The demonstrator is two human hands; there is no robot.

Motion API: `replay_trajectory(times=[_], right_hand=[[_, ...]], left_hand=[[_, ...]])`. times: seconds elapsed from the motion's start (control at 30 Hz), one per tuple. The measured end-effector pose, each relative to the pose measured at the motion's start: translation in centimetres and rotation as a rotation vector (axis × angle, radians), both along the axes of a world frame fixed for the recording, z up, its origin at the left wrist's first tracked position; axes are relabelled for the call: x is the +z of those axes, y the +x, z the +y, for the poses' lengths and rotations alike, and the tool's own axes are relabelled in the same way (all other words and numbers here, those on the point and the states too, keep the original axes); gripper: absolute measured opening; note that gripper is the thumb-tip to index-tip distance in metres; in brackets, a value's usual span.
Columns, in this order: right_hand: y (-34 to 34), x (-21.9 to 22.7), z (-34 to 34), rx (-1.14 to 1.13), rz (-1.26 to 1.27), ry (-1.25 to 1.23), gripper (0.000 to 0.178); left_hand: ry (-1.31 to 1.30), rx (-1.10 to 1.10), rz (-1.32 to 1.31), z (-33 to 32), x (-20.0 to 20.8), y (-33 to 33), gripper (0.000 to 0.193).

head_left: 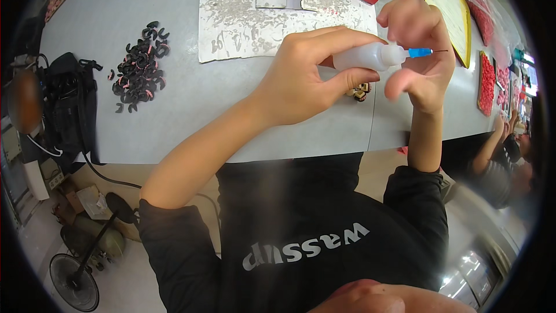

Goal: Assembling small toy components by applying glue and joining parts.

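My left hand is wrapped round a translucent white squeeze bottle, which lies tilted almost level above the table. A blue needle tip with a thin dark needle points right from its cap. Around that tip my right hand stays open, its fingers curled and thumb apart, with nothing visible between them. The right fingertips are a little blurred. Below the bottle, several small cream and dark pieces lie on the table, partly hidden by my left hand.
A pile of black curved pieces lies on the grey table at left. Behind the bottle is a stained white sheet. A yellow-edged tray and a tray of red pieces sit at right. A black bag stands at the left edge.
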State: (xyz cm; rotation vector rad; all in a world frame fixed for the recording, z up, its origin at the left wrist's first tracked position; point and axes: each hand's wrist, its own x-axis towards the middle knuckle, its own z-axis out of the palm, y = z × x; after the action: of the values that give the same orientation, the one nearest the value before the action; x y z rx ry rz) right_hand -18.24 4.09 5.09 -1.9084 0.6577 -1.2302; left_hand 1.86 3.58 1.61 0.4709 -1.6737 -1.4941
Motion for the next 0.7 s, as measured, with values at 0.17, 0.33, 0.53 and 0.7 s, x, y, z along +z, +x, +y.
replay_trajectory(times=[0.17, 0.33, 0.53, 0.7], right_hand=[[-0.1, 1.2, -0.1, 0.012, 0.108, 0.051, 0.03], [-0.1, 0.5, 0.1, -0.048, 0.104, -0.017, 0.034], [0.6, 0.8, 0.3, -0.134, 0.081, 0.056, 0.036], [0.4, 0.5, 0.4, -0.109, 0.115, -0.055, 0.028]], left_hand=[[0.018, 0.011, 0.021, -0.1, 0.1, 0.3, 0.034], [0.015, 0.028, 0.037, -0.2, -0.1, 0.0, 0.034], [0.017, 0.041, 0.025, 0.0, 0.1, 0.1, 0.033], [-0.022, 0.082, 0.029, 0.0, -0.1, -0.1, 0.034]])
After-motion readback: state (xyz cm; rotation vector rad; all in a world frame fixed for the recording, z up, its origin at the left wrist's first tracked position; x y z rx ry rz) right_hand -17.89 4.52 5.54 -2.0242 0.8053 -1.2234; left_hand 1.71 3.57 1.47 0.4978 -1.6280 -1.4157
